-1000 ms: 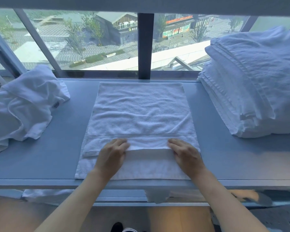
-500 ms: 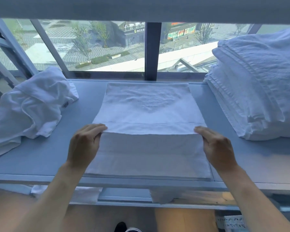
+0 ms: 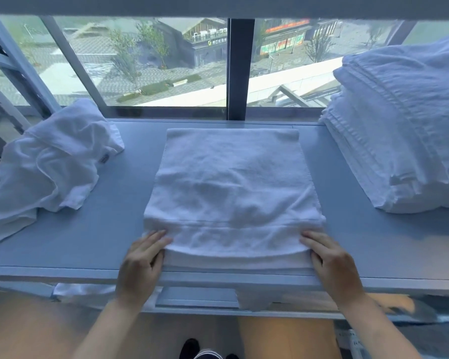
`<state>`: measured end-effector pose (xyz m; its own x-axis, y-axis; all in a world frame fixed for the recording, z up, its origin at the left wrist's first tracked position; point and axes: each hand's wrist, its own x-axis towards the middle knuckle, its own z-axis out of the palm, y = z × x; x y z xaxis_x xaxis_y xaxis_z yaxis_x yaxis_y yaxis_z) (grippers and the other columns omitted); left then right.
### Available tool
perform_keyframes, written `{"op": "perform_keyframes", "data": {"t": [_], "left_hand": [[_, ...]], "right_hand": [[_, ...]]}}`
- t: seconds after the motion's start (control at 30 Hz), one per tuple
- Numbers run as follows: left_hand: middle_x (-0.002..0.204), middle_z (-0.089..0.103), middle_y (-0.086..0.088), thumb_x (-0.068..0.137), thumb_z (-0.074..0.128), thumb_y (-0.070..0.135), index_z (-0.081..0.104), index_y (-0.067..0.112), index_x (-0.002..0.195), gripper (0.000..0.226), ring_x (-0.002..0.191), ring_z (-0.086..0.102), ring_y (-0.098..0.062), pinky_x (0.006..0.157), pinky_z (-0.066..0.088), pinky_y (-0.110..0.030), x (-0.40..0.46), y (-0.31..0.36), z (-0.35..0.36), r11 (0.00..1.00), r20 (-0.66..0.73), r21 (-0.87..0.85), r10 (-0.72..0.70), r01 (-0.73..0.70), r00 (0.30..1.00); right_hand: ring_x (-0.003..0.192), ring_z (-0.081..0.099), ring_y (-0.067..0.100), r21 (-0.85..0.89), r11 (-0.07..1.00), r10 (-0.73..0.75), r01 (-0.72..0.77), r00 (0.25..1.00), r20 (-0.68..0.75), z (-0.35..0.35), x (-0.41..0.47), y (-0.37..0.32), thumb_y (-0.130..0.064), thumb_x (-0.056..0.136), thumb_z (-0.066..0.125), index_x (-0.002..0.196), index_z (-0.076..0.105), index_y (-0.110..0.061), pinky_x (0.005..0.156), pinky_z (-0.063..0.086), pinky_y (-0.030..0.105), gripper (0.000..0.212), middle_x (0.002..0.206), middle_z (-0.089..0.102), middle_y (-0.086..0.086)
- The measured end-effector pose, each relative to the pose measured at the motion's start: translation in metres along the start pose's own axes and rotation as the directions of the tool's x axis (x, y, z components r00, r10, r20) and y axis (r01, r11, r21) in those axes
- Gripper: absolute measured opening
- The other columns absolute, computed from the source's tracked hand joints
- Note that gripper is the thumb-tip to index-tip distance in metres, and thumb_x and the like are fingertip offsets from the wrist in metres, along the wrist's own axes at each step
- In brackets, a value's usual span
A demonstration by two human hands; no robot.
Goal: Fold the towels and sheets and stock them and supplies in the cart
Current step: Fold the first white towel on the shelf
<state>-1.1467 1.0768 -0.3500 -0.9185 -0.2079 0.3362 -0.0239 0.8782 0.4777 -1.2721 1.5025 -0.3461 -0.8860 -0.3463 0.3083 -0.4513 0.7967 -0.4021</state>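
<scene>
One white towel (image 3: 231,193) lay folded in the middle of the grey table (image 3: 368,244) by the window (image 3: 166,60), its near edge at the table's front rim. Two hands worked it: the left hand (image 3: 140,265) pinched the near left corner, fingers over the top layer and thumb tucked under, and the right hand (image 3: 332,263) gripped the near right corner likewise. One crumpled heap of white linen (image 3: 49,161) sat left; one stack of folded towels (image 3: 399,130) stood right, layers too many to count.
</scene>
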Motion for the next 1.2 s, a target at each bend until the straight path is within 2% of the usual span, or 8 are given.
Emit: {"op": "perform_keyframes", "data": {"t": [0.13, 0.27, 0.47, 0.63, 0.7, 0.87, 1.07, 1.2], "left_hand": [[0.127, 0.072, -0.006, 0.094, 0.057, 0.011, 0.08, 0.013, 0.109, 0.028, 0.12, 0.067, -0.033, 0.097, 0.055, -0.052, 0.037, 0.018, -0.008, 1.0, -0.011, 0.025, 0.019, -0.019, 1.0], [0.127, 0.072, -0.001, 0.098, 0.056, 0.016, 0.079, 0.015, 0.11, 0.026, 0.122, 0.066, -0.028, 0.098, 0.053, -0.047, 0.039, 0.017, -0.019, 0.994, -0.106, 0.046, 0.101, -0.097, 0.989], [0.141, 0.064, -0.006, 0.101, 0.042, 0.033, 0.076, 0.015, 0.123, 0.044, 0.135, 0.057, -0.03, 0.104, 0.05, -0.052, -0.007, 0.007, 0.001, 0.999, 0.049, 0.025, 0.045, -0.046, 0.998], [0.136, 0.067, -0.004, 0.096, 0.045, 0.034, 0.079, 0.017, 0.11, 0.04, 0.131, 0.059, -0.03, 0.101, 0.049, -0.05, -0.001, 0.013, 0.004, 0.998, -0.028, 0.056, -0.037, 0.038, 0.999], [0.134, 0.067, -0.005, 0.095, 0.048, 0.033, 0.077, 0.017, 0.106, 0.036, 0.125, 0.061, -0.03, 0.101, 0.048, -0.047, 0.02, 0.032, 0.01, 0.999, -0.037, 0.037, 0.018, -0.017, 0.999], [0.168, 0.029, -0.002, 0.104, 0.044, 0.045, 0.041, 0.026, 0.156, 0.056, 0.154, 0.026, -0.026, 0.119, 0.026, -0.058, 0.097, 0.076, 0.054, 0.987, 0.323, 0.138, 0.033, -0.081, 0.946], [0.173, 0.006, 0.009, 0.106, 0.03, 0.057, 0.018, 0.039, 0.163, 0.061, 0.159, 0.003, -0.018, 0.127, 0.004, -0.052, 0.114, 0.023, 0.055, 0.958, 0.379, 0.287, -0.122, 0.009, 0.917], [0.173, 0.001, 0.01, 0.105, 0.029, 0.057, 0.013, 0.039, 0.164, 0.063, 0.159, -0.005, -0.014, 0.128, -0.001, -0.047, 0.092, 0.016, 0.044, 0.959, 0.379, 0.278, -0.154, 0.046, 0.913]], "right_hand": [[0.105, 0.074, 0.032, -0.054, 0.998, 0.014, -0.016, 0.999, -0.048, -0.015, 0.043, 0.008, 0.018, 0.081, 0.07, 0.11, 0.079, -0.008, 0.079, 0.062, 0.046, 0.04, 0.117, 0.076, 0.008], [0.111, 0.071, 0.024, -0.102, 0.995, -0.021, 0.004, 0.986, -0.165, -0.028, 0.041, 0.02, 0.016, 0.082, 0.068, 0.114, 0.078, -0.013, 0.084, 0.062, 0.039, 0.044, 0.121, 0.075, 0.003], [0.127, 0.063, 0.028, -0.102, 0.995, -0.002, -0.002, 0.999, -0.034, -0.008, -0.004, 0.031, 0.03, 0.073, 0.061, 0.123, 0.074, -0.007, 0.101, 0.055, 0.049, 0.064, 0.134, 0.068, 0.007], [0.119, 0.066, 0.032, -0.159, 0.987, -0.04, 0.027, 0.996, -0.078, -0.01, 0.009, 0.002, -0.004, 0.084, 0.044, 0.111, 0.075, -0.012, 0.099, 0.048, 0.048, 0.042, 0.127, 0.071, 0.006], [0.13, 0.058, 0.03, -0.077, 0.994, -0.072, 0.072, 0.997, 0.003, -0.001, 0.029, -0.029, -0.013, 0.09, 0.048, 0.124, 0.071, -0.012, 0.105, 0.044, 0.047, 0.041, 0.139, 0.064, 0.006], [0.158, 0.01, 0.02, -0.047, 0.99, -0.107, 0.133, 0.926, 0.363, 0.047, 0.111, -0.087, -0.039, 0.103, 0.047, 0.162, 0.027, -0.027, 0.124, 0.013, 0.052, 0.063, 0.172, 0.012, -0.008], [0.159, 0.004, 0.016, -0.208, 0.975, 0.152, -0.08, 0.921, 0.358, 0.044, 0.143, -0.016, -0.051, 0.107, 0.036, 0.164, 0.02, -0.031, 0.127, 0.005, 0.044, 0.062, 0.173, 0.006, -0.007], [0.158, -0.004, 0.01, -0.179, 0.979, 0.155, -0.095, 0.922, 0.354, 0.027, 0.111, 0.013, -0.051, 0.107, 0.033, 0.165, 0.013, -0.032, 0.128, 0.001, 0.039, 0.063, 0.172, -0.002, -0.01]]}}
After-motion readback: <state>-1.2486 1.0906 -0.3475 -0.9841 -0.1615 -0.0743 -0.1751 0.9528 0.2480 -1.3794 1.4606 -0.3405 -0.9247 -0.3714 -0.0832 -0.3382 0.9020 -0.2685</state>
